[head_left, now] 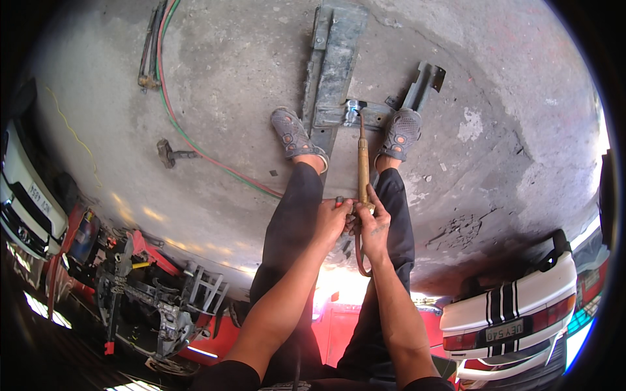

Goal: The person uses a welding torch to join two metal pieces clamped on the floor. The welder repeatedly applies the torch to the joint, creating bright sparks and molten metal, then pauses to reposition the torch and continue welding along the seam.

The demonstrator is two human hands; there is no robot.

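Gripping the long brass cutting torch [363,171] at its base with the right hand [373,228], fingers wrapped around the handle. Pinching a small red valve knob [339,201] with the left hand [332,221], fingers closed. Pointing the torch tip down at the grey steel bracket [334,72] lying on the concrete floor [235,72], between two sandalled feet [291,133]. Trailing red and green hoses [182,130] off to the left, near a small hammer [168,154].

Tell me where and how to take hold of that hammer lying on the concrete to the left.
Grip the hammer by its handle, the thin shaft pointing right toward the red and green hoses, coming down from above since it lies flat on the concrete floor. The blocky head at the left end looks too heavy and short to grip well.
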